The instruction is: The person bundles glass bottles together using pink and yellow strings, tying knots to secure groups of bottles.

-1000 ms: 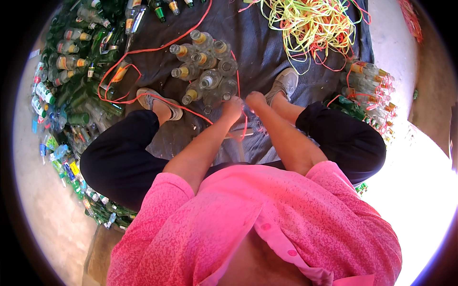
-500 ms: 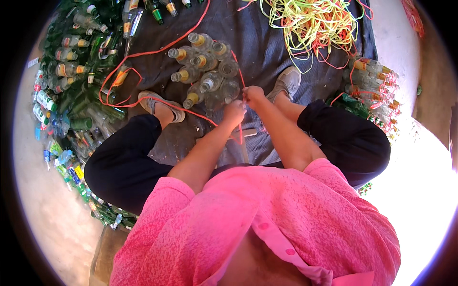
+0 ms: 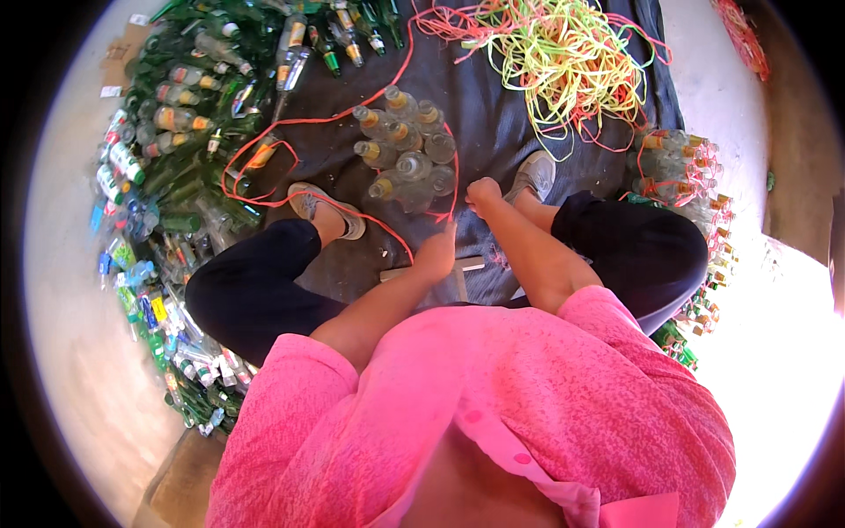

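Bottle cluster (image 3: pixel 405 150) on mat (image 3: pixel 493 114), ahead of both hands, between two shoes. Cord (image 3: pixel 352 114) loops around cluster, runs left over left shoe (image 3: pixel 324 208). Left hand (image 3: pixel 437 257) near cluster's near edge, on cord; right hand (image 3: pixel 483 195) just right of cluster. Cord tangle (image 3: pixel 554 62) on mat, far right. Bottle heap (image 3: pixel 185 132) left of mat. Tied bundle (image 3: pixel 682 172) right of right shoe (image 3: pixel 532 176).
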A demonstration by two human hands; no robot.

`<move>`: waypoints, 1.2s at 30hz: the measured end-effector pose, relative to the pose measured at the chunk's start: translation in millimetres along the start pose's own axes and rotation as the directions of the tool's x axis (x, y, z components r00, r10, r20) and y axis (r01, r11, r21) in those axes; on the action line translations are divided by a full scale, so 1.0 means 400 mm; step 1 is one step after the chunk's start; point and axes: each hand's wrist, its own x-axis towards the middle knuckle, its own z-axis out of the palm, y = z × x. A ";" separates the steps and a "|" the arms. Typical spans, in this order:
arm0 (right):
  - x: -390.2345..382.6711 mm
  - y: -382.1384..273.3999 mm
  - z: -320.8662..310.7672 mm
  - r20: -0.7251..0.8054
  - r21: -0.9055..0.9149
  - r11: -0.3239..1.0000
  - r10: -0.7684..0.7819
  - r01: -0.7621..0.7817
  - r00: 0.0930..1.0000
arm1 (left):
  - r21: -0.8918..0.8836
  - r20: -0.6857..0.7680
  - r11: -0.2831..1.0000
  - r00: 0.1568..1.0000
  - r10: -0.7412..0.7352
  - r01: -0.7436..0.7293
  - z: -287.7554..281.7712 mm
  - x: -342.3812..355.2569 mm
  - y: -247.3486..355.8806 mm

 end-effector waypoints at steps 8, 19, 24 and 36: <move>-0.175 -0.084 -0.053 -0.407 0.197 0.980 0.106 -0.026 0.907 | 0.040 0.223 0.999 0.975 0.017 -0.027 -0.011 -0.039 -0.017; -0.333 -0.085 -0.102 0.081 -0.541 0.753 -0.396 0.374 0.915 | 0.058 -0.017 0.992 0.993 0.117 -0.116 -0.064 -0.089 -0.007; -0.322 -0.096 -0.088 0.139 -0.633 0.605 -0.524 0.482 0.840 | 0.067 0.459 0.996 0.888 0.017 -0.053 -0.076 -0.023 -0.025; -0.175 0.036 -0.033 0.205 -0.474 0.693 -0.514 0.544 0.833 | -0.135 0.272 0.932 0.892 0.362 -0.337 0.057 0.088 -0.102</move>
